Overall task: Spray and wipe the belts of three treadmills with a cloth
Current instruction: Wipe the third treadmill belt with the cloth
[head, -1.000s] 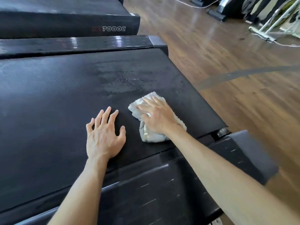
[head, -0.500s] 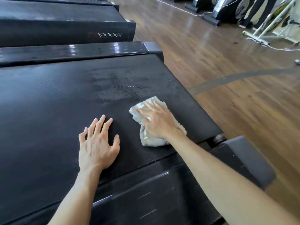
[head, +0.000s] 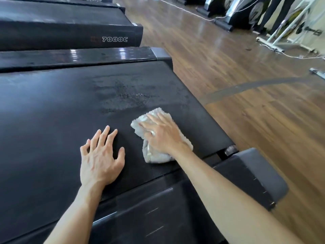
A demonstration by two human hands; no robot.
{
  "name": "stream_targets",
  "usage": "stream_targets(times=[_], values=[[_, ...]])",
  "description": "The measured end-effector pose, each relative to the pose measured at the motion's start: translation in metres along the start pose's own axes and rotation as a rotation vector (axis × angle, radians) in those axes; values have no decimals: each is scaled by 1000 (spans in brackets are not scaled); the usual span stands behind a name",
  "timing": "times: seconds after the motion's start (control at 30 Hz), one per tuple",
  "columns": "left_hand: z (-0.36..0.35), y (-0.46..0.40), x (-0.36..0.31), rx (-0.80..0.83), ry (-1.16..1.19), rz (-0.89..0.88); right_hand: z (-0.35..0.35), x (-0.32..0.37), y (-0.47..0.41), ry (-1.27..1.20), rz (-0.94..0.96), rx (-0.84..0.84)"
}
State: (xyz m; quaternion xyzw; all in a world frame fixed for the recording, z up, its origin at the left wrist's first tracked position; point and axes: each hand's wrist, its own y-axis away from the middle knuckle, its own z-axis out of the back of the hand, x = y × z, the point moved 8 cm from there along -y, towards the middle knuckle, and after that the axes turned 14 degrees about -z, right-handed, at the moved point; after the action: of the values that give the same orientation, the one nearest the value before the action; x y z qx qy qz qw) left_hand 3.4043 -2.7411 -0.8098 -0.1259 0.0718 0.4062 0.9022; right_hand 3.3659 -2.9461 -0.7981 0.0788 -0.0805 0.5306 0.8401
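Note:
The black treadmill belt (head: 52, 111) fills the middle of the view, with a wet sprayed patch (head: 123, 95) just beyond my hands. A crumpled white cloth (head: 153, 155) lies on the belt near its rear end. My right hand (head: 161, 134) presses flat on the cloth, fingers straight and pointing left. My left hand (head: 101, 155) rests flat on the bare belt left of the cloth, fingers spread. No spray bottle is in view.
A second treadmill marked 7000C (head: 114, 39) stands behind, and a third one's end (head: 93, 0) shows at the top. The near side rail (head: 158, 217) and grey end cap (head: 260, 173) lie below my arms. Wood floor (head: 246, 85) is to the right, with exercise bikes (head: 242, 13) beyond.
My left hand slid back along the belt toward the near rail. My right hand and the cloth stayed near the belt's rear end, shifting only slightly. The camera tilted up a little.

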Motion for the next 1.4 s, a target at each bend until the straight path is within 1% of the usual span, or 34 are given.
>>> stream_targets(times=[0.07,0.1,0.13,0.23,0.3,0.33,0.37,0.43,0.5,0.53,0.57,0.6,0.67,0.7,0.77,0.8,0.87,0.9,0.97,1.0,1.03,1.1,1.17,1.23,1.33,1.37,1.4], values=[[0,0,-1,2,4,-5,1,-16,35,-68,39,-3],[0,1,0,1,6,-4,4,-34,43,-72,25,-23],[1,0,-2,-3,8,-6,12,-56,45,-51,-29,-51],[0,-1,-2,-11,8,-11,31,-103,7,-4,-234,-177],[-1,0,-1,-20,12,-13,37,-103,-24,-13,-322,-206],[-1,0,-1,-27,10,-11,35,-94,-37,-24,-337,-193],[0,0,-2,-30,12,-11,32,-81,-45,-44,-316,-182],[0,0,-3,-15,11,-18,24,-45,-39,-14,-170,-137],[0,-1,-1,-13,8,-17,20,-23,-3,-56,-38,-91],[1,-1,-2,-16,10,-16,24,-23,20,-66,37,-132],[1,0,-2,-15,8,-16,27,-30,41,-48,105,-229],[2,0,-3,-16,2,-16,31,-48,53,-31,81,-306],[2,0,-2,-20,1,-12,30,-90,45,-39,-162,-309],[1,-1,-2,-20,5,-12,30,-100,33,-40,-248,-313],[0,0,-3,-15,3,-17,30,-99,4,-35,-323,-309],[0,0,-3,-12,-3,-16,30,-92,-11,-33,-338,-276],[0,-1,-2,-12,-6,-15,30,-74,-36,-44,-309,-217],[-1,-1,-2,-9,-5,-17,29,-60,-39,-41,-263,-193],[0,0,-2,-19,-2,-18,27,-29,-20,-11,-84,-192],[1,0,-2,-26,0,-17,25,-21,-4,-36,3,-182],[1,0,-2,-26,-1,-19,22,-22,13,-56,45,-139],[0,0,-2,-24,2,-23,19,-56,30,-56,5,-86],[1,0,-2,-29,7,-20,25,-101,27,-42,-120,-133],[0,0,-2,-19,-3,-16,36,-122,6,-10,-224,-195],[1,-1,-2,-10,-6,-19,39,-106,-36,9,-293,-214],[0,-1,-2,-9,-6,-19,36,-91,-44,-4,-273,-222],[0,-1,-2,-10,-6,-19,32,-74,-46,0,-213,-220]])
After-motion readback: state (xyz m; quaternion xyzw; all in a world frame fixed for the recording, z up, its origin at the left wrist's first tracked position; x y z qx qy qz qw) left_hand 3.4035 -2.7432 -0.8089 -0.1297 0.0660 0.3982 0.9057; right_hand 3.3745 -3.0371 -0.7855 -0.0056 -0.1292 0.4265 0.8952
